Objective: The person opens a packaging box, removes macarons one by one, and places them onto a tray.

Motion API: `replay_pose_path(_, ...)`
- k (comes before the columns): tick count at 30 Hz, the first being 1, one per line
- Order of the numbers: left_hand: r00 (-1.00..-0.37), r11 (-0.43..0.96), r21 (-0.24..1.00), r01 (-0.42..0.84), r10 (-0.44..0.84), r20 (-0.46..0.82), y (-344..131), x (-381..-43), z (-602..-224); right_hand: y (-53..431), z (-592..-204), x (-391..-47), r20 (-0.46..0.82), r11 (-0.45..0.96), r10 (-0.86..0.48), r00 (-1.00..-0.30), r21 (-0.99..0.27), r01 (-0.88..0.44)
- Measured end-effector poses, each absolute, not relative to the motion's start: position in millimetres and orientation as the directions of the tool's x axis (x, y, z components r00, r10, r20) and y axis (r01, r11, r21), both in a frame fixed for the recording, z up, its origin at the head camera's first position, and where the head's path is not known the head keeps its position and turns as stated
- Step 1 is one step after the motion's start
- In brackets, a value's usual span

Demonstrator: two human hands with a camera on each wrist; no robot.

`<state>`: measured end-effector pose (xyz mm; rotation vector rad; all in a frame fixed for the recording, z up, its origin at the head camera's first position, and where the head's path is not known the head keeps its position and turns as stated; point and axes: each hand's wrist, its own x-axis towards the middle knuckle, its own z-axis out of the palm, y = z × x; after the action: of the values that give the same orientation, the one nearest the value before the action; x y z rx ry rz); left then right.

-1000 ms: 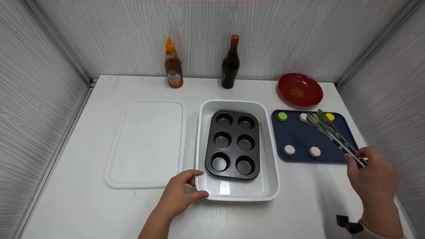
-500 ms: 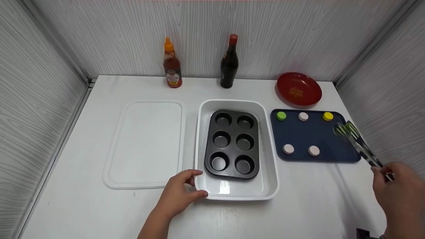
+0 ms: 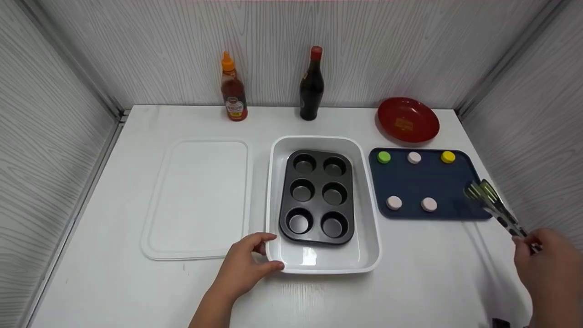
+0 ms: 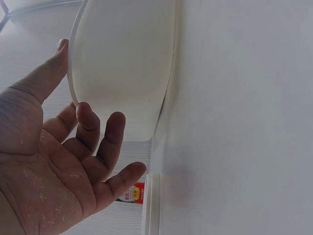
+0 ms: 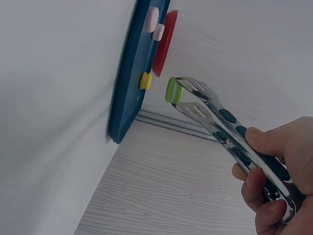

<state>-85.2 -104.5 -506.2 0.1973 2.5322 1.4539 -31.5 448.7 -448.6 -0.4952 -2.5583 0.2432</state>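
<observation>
My left hand (image 3: 246,262) holds the near-left corner of a white plastic tub (image 3: 330,266), thumb and index finger at its rim; its other fingers bend loosely beside the outer wall in the left wrist view. Inside the tub lies a dark muffin tin (image 3: 317,196) with round cups, all of them bare. My right hand (image 3: 549,269) grips metal tongs (image 5: 234,142) with dark inlays. Between the tong tips sits a green macaron (image 5: 173,91), raised off the near-right corner of a navy tray (image 3: 423,182). On that tray rest another green macaron (image 3: 384,157), a yellow one (image 3: 447,157) and several pale ones.
A white lid (image 3: 200,196) lies flat left of the tub. Behind stand a sauce bottle (image 3: 235,100) with an orange cap and a dark bottle (image 3: 311,89) with a red cap. A red plate (image 3: 407,119) is behind the tray, near the right wall.
My right hand has moved right and toward me with the tongs, carrying the green macaron from over the tray's back to its right edge. My left hand stays at the tub's corner.
</observation>
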Motion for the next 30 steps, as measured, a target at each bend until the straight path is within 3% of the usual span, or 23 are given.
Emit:
replay_pose_path(11,-0.97,0.501,0.866,0.017,0.218,-0.107,-104.3,-84.7,-505.9,463.1,-465.3,-27.7,0.359,0.901,0.414,-0.837,-0.29,0.322)
replay_pose_path(15,-0.97,0.502,0.865,0.011,0.217,-0.114,-104.3,-85.1,-506.6,466.2,-466.2,-31.1,0.24,0.87,0.466,-0.852,-0.301,0.391)
replay_pose_path(23,-0.969,0.496,0.868,0.006,0.216,-0.117,-104.6,-85.2,-506.7,464.7,-467.0,-38.6,0.093,0.777,0.591,-0.801,-0.335,0.534)
replay_pose_path(30,-0.967,0.482,0.876,0.018,0.23,-0.106,-105.2,-84.2,-505.4,467.7,-472.5,-39.2,0.028,0.775,0.572,-0.82,-0.344,0.529)
